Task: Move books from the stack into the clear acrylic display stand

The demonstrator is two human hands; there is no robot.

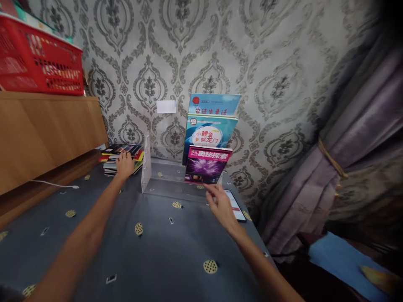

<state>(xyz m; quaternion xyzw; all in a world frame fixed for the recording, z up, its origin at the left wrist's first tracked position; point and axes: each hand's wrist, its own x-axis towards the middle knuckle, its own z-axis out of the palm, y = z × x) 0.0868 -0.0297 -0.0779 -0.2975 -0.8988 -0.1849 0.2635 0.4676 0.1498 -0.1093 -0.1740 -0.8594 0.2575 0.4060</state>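
My left hand [125, 165] rests on the front of a stack of books [110, 169], its fingers bent over the top and slightly apart. No book is lifted from that stack. A clear plastic display rack [146, 167] stands in the middle of the table. At its right end, three books stand in stepped rows: a blue one [214, 103] at the back, a blue-green one [208, 133] in the middle and a magenta-and-purple one [208, 165] in front. Just below the front book is my right hand [219, 203], fingers apart and holding nothing, index fingertip near its lower edge.
A smartphone [234, 205] lies beside the rack's right end. On the left, a red plastic basket [59, 63] tops a wooden cabinet [50, 134], and a white cable [56, 183] lies on the dark patterned tablecloth [170, 251]. A tied purple curtain [315, 188] hangs right of the table.
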